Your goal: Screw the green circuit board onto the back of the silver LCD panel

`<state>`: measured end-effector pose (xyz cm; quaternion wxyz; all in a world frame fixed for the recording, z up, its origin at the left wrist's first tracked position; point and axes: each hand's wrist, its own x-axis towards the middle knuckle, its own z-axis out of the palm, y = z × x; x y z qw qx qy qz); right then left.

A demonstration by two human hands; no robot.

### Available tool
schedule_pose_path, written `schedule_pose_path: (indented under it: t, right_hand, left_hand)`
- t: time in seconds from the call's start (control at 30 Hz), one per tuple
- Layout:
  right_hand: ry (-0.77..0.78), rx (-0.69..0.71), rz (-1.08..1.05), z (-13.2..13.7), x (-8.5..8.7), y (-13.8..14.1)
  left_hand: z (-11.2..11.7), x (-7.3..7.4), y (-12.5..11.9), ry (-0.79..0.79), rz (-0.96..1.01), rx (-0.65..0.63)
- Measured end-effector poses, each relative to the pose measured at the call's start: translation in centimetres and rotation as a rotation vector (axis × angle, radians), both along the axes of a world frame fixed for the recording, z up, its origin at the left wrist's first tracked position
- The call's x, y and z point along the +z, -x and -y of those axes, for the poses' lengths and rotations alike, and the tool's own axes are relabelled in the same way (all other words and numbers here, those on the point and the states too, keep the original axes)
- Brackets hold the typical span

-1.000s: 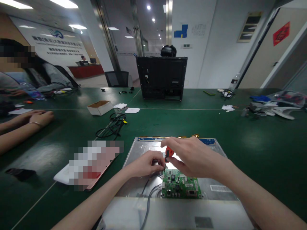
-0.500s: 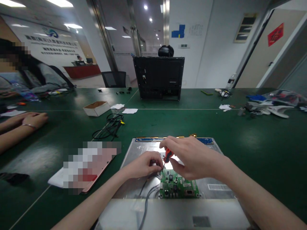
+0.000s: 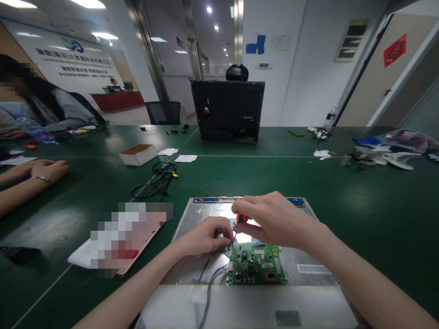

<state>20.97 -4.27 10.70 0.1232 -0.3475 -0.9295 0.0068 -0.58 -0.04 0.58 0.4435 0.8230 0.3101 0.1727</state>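
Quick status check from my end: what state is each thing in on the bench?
Metal panel: lying flat
Circuit board: on the panel, component side up
Screwdriver: held, tip down near the board's upper-left corner
Right hand: closed around the screwdriver
Left hand: fingers curled by that corner; grip unclear
White box: open-topped
Black cable: loosely coiled
Black casing: standing upright

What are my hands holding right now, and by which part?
Your right hand holds a screwdriver by its red handle; whether your left hand holds anything cannot be told.
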Motion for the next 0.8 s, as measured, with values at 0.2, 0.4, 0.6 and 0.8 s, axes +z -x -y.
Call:
schedule_pose_path:
  t: [0.2,0.4,0.6,0.8]
  right_hand:
    - [0.02,0.046,-0.059,0.4,0.08,-0.09]
    - [0.076,0.053,-0.071,0.69,0.32,0.14]
    - [0.058,0.046,-0.067,0.62,0.16,0.4]
    - [-0.018,0.037,-0.043,0.27,-0.17,0.43]
  left_hand:
    - [0.1,0.0,-0.12,-0.007,-0.011,0.014]
    - [-0.04,-0.2,-0.08,0.023,0.003,0.007]
    - [-0.21,-0.42,0.15,-0.009,-0.023,-0.001]
    - [-0.01,-0.17,0.0,-0.02,-0.065,0.016]
